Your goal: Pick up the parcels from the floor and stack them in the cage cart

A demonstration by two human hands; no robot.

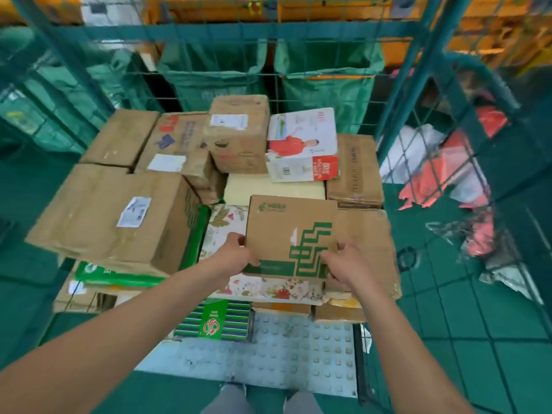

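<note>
A flat brown parcel with green stepped print [291,231] lies on top of the stack inside the green cage cart [397,85]. My left hand [236,255] grips its near left corner, and my right hand [343,264] grips its near right corner. Under it lies a floral-patterned box [221,222]. Several cardboard parcels fill the cart: a large one with a white label [113,216] at the left, a taller one [239,132] at the back, a white box with a red-clothed figure printed on it [301,141], and a brown one [355,168] at the right.
The cart's wire mesh walls [478,180] rise at the back and right. Green sacks [328,85] hang behind the back wall. Red and white bags [433,174] lie outside the right wall. A studded grey cart floor [283,348] shows at the near edge, beside a green striped box [215,321].
</note>
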